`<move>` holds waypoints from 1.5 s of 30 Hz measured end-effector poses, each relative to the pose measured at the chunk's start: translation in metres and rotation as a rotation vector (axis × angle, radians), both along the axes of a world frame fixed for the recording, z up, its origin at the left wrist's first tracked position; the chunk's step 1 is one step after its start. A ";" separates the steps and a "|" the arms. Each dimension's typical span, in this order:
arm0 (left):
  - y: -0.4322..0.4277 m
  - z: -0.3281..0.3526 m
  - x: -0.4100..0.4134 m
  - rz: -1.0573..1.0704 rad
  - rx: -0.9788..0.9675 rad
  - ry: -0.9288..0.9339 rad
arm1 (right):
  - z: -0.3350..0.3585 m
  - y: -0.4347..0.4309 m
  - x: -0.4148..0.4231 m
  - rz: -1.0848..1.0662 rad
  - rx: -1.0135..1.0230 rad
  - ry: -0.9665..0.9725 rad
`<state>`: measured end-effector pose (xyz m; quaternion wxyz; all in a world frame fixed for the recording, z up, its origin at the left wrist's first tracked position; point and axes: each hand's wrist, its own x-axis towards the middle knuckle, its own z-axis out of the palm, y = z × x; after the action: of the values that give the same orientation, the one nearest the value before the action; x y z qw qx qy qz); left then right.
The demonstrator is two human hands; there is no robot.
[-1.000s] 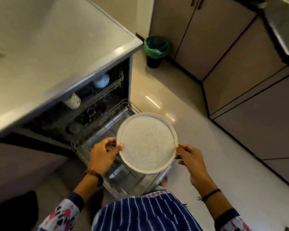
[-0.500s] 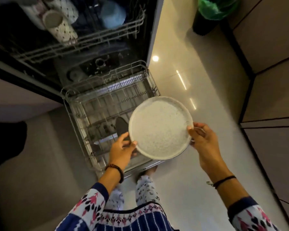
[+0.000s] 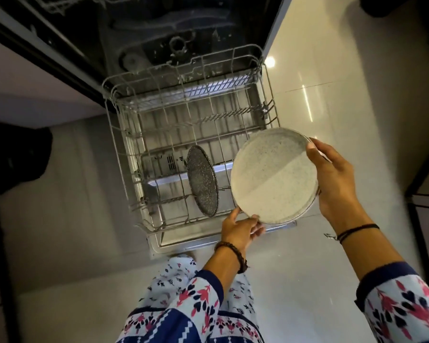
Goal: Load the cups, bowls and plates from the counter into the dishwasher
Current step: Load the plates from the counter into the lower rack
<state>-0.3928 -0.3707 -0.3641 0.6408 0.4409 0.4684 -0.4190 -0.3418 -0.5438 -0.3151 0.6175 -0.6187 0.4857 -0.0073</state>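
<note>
A pale, glossy floor (image 3: 332, 256) is filling the right and bottom of the frame and is reflecting ceiling lights, while the open dishwasher (image 3: 159, 33) is showing its dark tub across the top centre. Its wire rack (image 3: 124, 134) is sitting pulled out over the lowered door (image 3: 208, 240) in the middle of the frame. A dark plate (image 3: 202, 180) is standing on edge among the tines near the rack's centre, showing as a narrow oval running roughly top to bottom. The pale speckled plate (image 3: 274, 179) is hanging right of centre, overlapping the rack's lower right corner; whether it is touching the wire cannot be told. It is tilting steeply, its hollow face pointing up toward the camera and a little toward the left of the frame; being round, it is showing no real long axis, only a slight oval. The left hand (image 3: 238, 231) is reaching up from the bottom centre and pinching the plate's lower left rim between thumb and fingers, a beaded bracelet (image 3: 230, 251) circling its wrist. The right hand (image 3: 332, 179) is coming in from the lower right and gripping the right rim, thumb lying over the upper edge and fingers curling behind, a dark cord (image 3: 352, 231) circling its wrist.
</note>
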 end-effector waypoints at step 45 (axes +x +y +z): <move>0.026 -0.052 0.021 0.121 0.041 0.102 | -0.110 0.091 0.045 0.958 -0.404 0.207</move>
<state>-0.3713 -0.3447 -0.4165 0.6312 0.4028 0.5347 -0.3918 -0.2967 -0.4533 -0.4247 0.3689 -0.8753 0.1961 0.2433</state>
